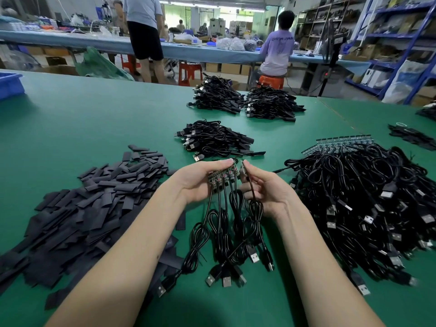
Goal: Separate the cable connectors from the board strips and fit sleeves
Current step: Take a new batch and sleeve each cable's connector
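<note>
Black cables hang from the strip [221, 178] my left hand [200, 182] grips above the counter [94, 119]; my right hand [264, 192] pinches what seems a freed connector [243, 170]. I'd snap cleanly, then reach left for sleeves [94, 199].

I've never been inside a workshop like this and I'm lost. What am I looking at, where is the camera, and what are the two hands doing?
There is no machine: a person works bare-handed, and the single picture comes from a camera on their head, looking down at a green table. The left hand grips a board strip with several black cables hanging from it. The right hand pinches one small connector board just beside the strip's end, its own cable trailing down. On the left lies a heap of flat black sleeves; on the right, a big pile of cabled strips; further back, bundles of cables. Other people work behind.
</note>
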### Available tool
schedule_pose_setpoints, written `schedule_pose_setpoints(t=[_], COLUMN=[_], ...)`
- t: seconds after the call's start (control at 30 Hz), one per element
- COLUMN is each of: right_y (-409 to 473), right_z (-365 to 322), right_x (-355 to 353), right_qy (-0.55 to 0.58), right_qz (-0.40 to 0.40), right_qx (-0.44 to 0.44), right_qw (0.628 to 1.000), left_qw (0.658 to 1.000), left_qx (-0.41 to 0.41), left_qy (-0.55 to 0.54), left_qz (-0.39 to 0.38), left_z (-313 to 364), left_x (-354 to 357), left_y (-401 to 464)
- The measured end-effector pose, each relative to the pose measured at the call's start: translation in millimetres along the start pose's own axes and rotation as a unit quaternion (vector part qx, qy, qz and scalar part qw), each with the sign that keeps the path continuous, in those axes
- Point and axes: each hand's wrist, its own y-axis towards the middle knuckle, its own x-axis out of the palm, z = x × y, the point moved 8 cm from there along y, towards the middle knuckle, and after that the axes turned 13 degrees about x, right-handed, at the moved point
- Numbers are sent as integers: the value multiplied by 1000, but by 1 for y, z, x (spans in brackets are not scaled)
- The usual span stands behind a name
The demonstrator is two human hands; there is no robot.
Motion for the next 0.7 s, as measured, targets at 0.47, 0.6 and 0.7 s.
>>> schedule_pose_setpoints(t=[0.47, 0.6, 0.7], right_y=[-53, -49, -54], right_z=[-66, -55, -65], right_x=[-25, -15, -6], right_qy=[-188, -198, -274], right_qz=[261, 291, 332], right_qx=[-197, -201, -240], right_qw=[926, 914, 870], left_qw=[955, 989, 990], left_qx=[141, 103, 95], left_qy=[244, 67, 1], left_qz=[95, 82, 109], left_z=[7, -16, -23], left_x=[13, 28, 23], left_y=[9, 13, 13])
